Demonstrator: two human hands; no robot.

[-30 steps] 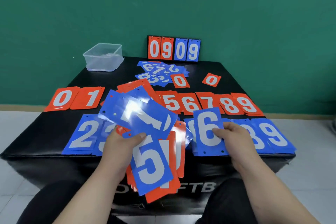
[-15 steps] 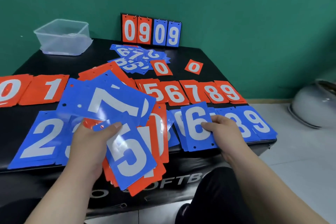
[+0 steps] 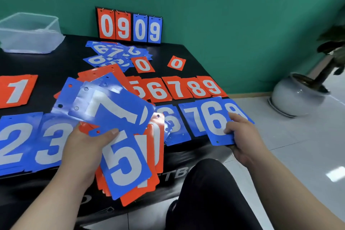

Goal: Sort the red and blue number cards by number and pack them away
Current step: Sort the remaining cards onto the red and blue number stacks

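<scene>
Blue 6 card [image 3: 214, 123] | right hand [image 3: 242, 136] pinches | left hand [image 3: 80, 151] grips stack [image 3: 127, 162]

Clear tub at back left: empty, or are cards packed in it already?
Looks empty: nothing red or blue shows through the walls of the clear tub.

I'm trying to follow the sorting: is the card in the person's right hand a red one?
No, the right hand pinches a blue 6 card, blue with a white numeral on it.
</scene>
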